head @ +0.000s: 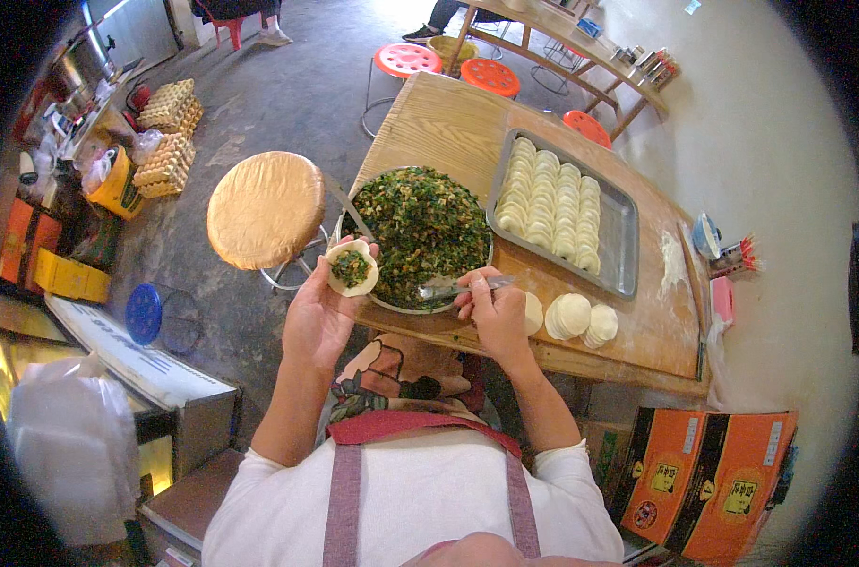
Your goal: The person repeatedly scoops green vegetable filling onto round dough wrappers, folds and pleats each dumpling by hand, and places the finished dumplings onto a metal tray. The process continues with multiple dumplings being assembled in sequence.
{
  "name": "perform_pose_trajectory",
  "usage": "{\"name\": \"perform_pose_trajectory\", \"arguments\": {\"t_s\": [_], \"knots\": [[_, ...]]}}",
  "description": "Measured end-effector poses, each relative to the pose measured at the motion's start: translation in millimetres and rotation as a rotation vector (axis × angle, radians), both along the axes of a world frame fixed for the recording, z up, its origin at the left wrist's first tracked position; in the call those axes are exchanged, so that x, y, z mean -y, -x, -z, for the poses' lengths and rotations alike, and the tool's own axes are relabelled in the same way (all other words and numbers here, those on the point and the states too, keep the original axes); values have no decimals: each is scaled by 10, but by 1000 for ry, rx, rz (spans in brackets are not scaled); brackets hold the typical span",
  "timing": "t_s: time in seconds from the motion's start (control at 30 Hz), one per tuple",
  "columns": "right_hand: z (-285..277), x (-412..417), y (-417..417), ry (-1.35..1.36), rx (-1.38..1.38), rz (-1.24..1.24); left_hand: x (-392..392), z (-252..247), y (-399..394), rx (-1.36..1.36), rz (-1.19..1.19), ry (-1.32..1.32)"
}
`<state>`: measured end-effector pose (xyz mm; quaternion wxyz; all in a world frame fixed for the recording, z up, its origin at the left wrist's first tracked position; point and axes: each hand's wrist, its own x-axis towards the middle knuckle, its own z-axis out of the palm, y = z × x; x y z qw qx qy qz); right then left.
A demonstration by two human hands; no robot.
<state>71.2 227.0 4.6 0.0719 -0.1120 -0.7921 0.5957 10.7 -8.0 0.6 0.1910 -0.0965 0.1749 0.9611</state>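
In my left hand (321, 315) lies a round dough wrapper (365, 285) with a mound of chopped green filling (349, 268) at its centre. My right hand (497, 315) grips a metal spoon (497, 282), its bowl end dipping into the near edge of the filling in a big round basin. That heap of chopped greens with brownish bits (422, 220) fills the basin (492, 244) to its rim. To the right of my right hand, floury stacks of wrappers (568, 315) sit on the wooden table (451, 117). Behind them, a metal tray (619, 244) carries rows of folded dumplings (550, 198).
A cloth-covered round stool (266, 209) stands left of the table. Red stools (490, 76) and another table (543, 35) are beyond. Egg trays (166, 159) are stacked at left. Orange cartons (731, 482) sit at lower right. A rolling pin (692, 273) lies near the wall.
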Motion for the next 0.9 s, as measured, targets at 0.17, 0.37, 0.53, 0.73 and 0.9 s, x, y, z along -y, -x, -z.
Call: {"name": "perform_pose_trajectory", "arguments": {"t_s": [0.17,0.37,0.53,0.73,0.9], "knots": [[60,-158,20,191,28,20,11,6,6,9,-5,-2],[-85,-184,34,376,-76,75,-121,64,-16,-36,78,20],[-268,73,1,270,-233,7,-300,24,-83,-34,187,34],[-40,145,-200,-520,-696,-263,-380,-93,-84,-75,224,56],[130,121,-259,-878,-824,-452,-367,-98,-81,-55,240,22]]}}
